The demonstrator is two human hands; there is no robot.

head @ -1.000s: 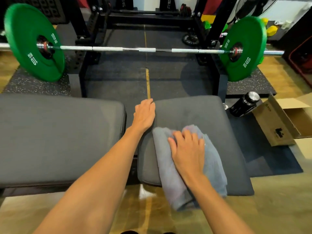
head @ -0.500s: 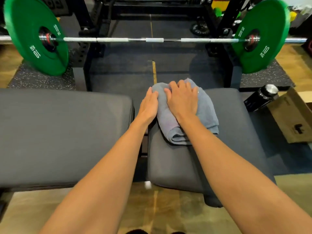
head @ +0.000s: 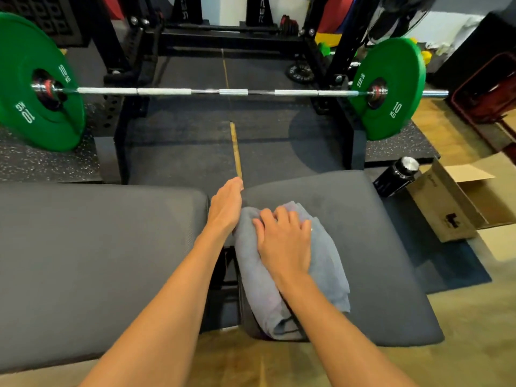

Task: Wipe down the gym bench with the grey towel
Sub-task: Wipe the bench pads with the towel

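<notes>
The gym bench has two dark grey pads: a long back pad (head: 97, 247) on the left and a shorter seat pad (head: 377, 261) on the right. A folded grey towel (head: 326, 263) lies along the left side of the seat pad and reaches its near edge. My right hand (head: 284, 241) presses down on the towel's far half, fingers slightly curled into the cloth. My left hand (head: 226, 210) lies flat over the gap between the pads, fingers straight and together, touching the towel's left edge and holding nothing.
A barbell (head: 217, 92) with green 10 kg plates (head: 391, 90) rests on a black rack beyond the bench. A black bottle (head: 396, 177) and an open cardboard box (head: 452, 202) sit on the floor to the right. Wooden floor lies below the bench's near edge.
My right hand slid the towel to the seat pad's far edge, then drew it back toward me to the middle and near edge. My left hand stayed at the gap.
</notes>
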